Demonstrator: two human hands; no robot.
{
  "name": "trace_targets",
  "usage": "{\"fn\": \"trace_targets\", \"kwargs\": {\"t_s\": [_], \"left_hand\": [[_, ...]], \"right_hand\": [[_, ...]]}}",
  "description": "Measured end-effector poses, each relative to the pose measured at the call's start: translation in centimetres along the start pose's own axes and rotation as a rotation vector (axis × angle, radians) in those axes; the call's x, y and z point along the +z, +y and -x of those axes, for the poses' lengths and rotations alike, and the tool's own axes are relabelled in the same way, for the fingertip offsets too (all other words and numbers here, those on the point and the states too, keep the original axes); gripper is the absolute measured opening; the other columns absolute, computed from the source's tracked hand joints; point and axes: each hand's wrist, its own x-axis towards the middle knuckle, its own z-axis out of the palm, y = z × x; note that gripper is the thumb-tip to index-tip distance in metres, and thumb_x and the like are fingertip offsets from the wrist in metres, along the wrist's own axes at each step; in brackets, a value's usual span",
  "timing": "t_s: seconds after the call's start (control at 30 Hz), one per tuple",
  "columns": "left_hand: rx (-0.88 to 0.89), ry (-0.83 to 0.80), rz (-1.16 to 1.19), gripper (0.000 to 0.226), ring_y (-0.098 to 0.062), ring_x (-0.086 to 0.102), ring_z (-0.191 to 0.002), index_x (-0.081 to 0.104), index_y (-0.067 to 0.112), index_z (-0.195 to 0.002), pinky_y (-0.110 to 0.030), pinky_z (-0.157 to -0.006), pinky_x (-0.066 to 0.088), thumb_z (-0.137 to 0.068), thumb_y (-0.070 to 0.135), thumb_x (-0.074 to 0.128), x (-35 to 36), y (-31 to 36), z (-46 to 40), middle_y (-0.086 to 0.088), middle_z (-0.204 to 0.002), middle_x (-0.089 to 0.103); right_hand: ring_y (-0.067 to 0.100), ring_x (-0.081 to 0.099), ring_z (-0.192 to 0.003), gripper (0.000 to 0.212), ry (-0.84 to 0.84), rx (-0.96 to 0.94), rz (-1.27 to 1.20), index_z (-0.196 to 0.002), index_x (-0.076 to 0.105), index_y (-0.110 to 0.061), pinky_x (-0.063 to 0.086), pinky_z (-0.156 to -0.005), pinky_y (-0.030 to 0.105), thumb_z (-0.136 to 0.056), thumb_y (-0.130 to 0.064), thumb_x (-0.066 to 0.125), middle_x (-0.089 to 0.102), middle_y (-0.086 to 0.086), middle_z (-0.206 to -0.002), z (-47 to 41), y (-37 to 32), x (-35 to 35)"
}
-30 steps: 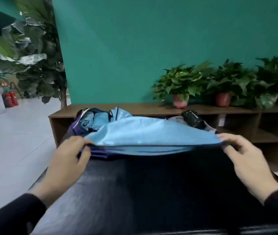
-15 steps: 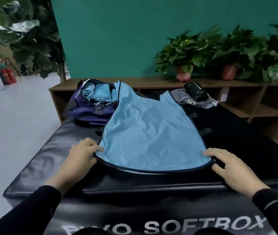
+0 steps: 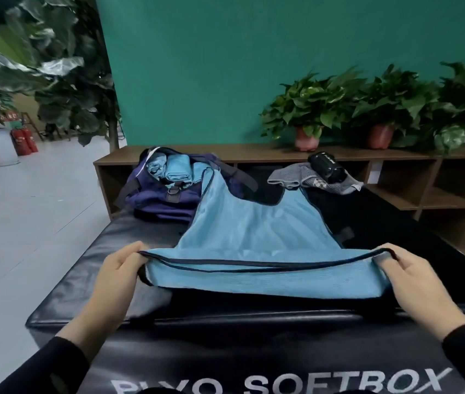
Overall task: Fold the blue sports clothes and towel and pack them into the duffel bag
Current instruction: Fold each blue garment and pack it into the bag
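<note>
From the head camera, a light blue mesh sports vest with dark navy piping (image 3: 256, 237) lies spread on a black padded vinyl soft box (image 3: 63, 282), its shoulder straps pointing away from the person and one strap resting against the bag behind it. The left hand (image 3: 117, 277) pinches the near left corner of the vest's hem, fingers curled round the navy edge. The right hand (image 3: 413, 277) grips the near right corner the same way, thumb on top of the fabric. Between the two hands the hem is lifted clear of the box and pulled taut, with the fabric's underside sagging below it.

At the far left of the box sits a dark purple fabric duffel bag (image 3: 166, 200), open at the top, with rolled light blue clothes (image 3: 174, 172) inside. To the far right lies a crumpled grey towel (image 3: 305, 179) with a black cylindrical bottle (image 3: 327, 167) lying on it. Behind stands a low brown wooden shelf unit (image 3: 424, 183) carrying leafy potted plants (image 3: 310, 109).
</note>
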Motion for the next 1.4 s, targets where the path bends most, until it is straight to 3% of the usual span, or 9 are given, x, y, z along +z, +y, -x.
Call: {"fn": "trace_targets", "kwargs": {"t_s": [0.2,0.5,0.6,0.67,0.8,0.93,1.07,1.23,1.4], "left_hand": [[-0.162,-0.063,0.008,0.026,-0.008,0.056,-0.058,0.061,0.003,-0.074,-0.025,-0.06,0.044,-0.096,0.001,0.048,-0.2,3.3,0.0,-0.004,-0.067,0.062],[-0.149,0.06,-0.254,0.028,-0.017,0.043,-0.073,0.056,-0.003,-0.079,-0.033,-0.068,0.031,-0.088,0.023,0.052,3.4,1.9,-11.5,-0.008,-0.074,0.049],[-0.135,0.052,-0.472,0.024,-0.025,0.05,-0.078,0.063,0.0,-0.083,-0.033,-0.067,0.036,-0.096,0.019,0.055,5.1,1.6,-19.3,-0.015,-0.081,0.059],[-0.124,0.05,-0.641,0.021,-0.031,0.059,-0.094,0.067,0.007,-0.11,-0.033,-0.077,0.045,-0.096,0.021,0.059,6.0,0.9,-22.8,-0.017,-0.106,0.067],[0.168,0.077,-0.793,0.042,-0.038,0.053,-0.124,0.052,0.021,-0.139,-0.05,-0.102,0.044,-0.098,0.014,0.054,10.6,1.2,-20.5,-0.013,-0.136,0.055],[0.334,-0.382,-0.846,0.045,-0.024,0.051,-0.132,0.052,0.029,-0.143,-0.036,-0.108,0.039,-0.102,0.024,0.035,17.0,1.0,-9.9,0.002,-0.15,0.049],[0.265,-0.556,-0.988,0.08,-0.004,0.012,-0.153,0.031,0.041,-0.154,-0.032,-0.123,0.011,-0.084,0.061,-0.003,17.2,-3.9,-6.7,0.016,-0.167,0.014],[0.208,-0.604,-1.041,0.07,0.002,-0.01,-0.151,0.008,0.046,-0.158,-0.028,-0.124,-0.007,-0.093,0.071,0.006,12.5,-5.7,-7.1,0.021,-0.165,-0.007],[0.218,-0.638,-1.066,0.087,0.011,-0.018,-0.146,0.004,0.052,-0.156,-0.027,-0.124,-0.004,-0.077,0.084,-0.012,8.1,-6.4,-7.2,0.031,-0.16,-0.013]], "right_hand": [[0.02,0.071,-0.073,0.029,-0.186,0.21,-0.144,-0.083,0.076,-0.012,0.049,-0.071,0.034,-0.101,-0.019,0.054,0.076,0.011,-0.085,0.5,-3.7,-1.2],[0.019,0.038,-0.047,0.035,-0.039,0.253,0.163,-0.068,0.049,-0.008,0.026,-0.05,0.026,-0.092,-0.021,0.07,0.038,0.008,-0.051,-12.0,-3.0,0.8],[0.023,0.053,-0.037,0.013,-0.009,0.319,0.126,-0.084,0.06,-0.005,0.039,-0.036,0.024,-0.094,-0.012,0.066,0.056,0.015,-0.059,-18.9,-3.7,2.5],[0.027,0.068,-0.057,0.015,-0.022,0.293,0.326,-0.102,0.066,-0.001,0.058,-0.05,0.032,-0.093,-0.013,0.066,0.068,0.018,-0.081,-22.0,-3.8,3.8],[0.034,0.063,-0.104,0.032,-0.046,-0.054,0.653,-0.123,0.065,-0.013,0.051,-0.088,0.039,-0.094,-0.027,0.062,0.069,0.014,-0.117,-19.1,-5.3,8.6],[0.029,0.061,-0.111,0.027,-0.347,-0.128,0.528,-0.118,0.064,-0.016,0.047,-0.095,0.04,-0.105,-0.028,0.045,0.067,0.006,-0.121,-10.8,-3.8,15.0],[0.002,0.017,-0.152,0.051,-0.493,-0.202,0.616,-0.156,0.032,-0.026,0.01,-0.124,0.024,-0.109,-0.043,0.029,0.025,-0.017,-0.162,-7.8,-0.4,16.2],[-0.013,-0.011,-0.147,0.085,-0.534,-0.175,0.731,-0.16,0.012,-0.039,-0.007,-0.125,0.024,-0.086,-0.077,-0.001,-0.005,-0.026,-0.164,-8.1,2.6,11.3],[-0.023,0.003,-0.142,0.1,-0.455,-0.205,0.717,-0.152,0.031,-0.049,0.008,-0.125,0.022,-0.073,-0.094,-0.009,0.014,-0.04,-0.156,-7.4,4.2,7.5]]}}
